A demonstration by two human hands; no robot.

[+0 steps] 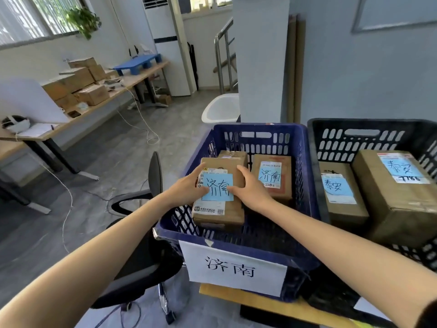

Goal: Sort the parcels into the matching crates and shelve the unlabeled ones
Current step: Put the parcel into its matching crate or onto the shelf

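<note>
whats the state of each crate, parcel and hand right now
blue crate, labelled 济南, holds parcels
black crate, holds two parcels
front parcel, tagged 济南, in blue crate, under both hands
side parcel, tagged 济南, in blue crate, untouched
small 泰安 parcel, in black crate
large 泰安 parcel, in black crate
left hand, fingers straight on front parcel
right hand, fingers straight on front parcel

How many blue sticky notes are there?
4. In the blue crate: one note touched by the left hand and right hand, one beside it. In the black crate: two. More may be hidden.
</note>
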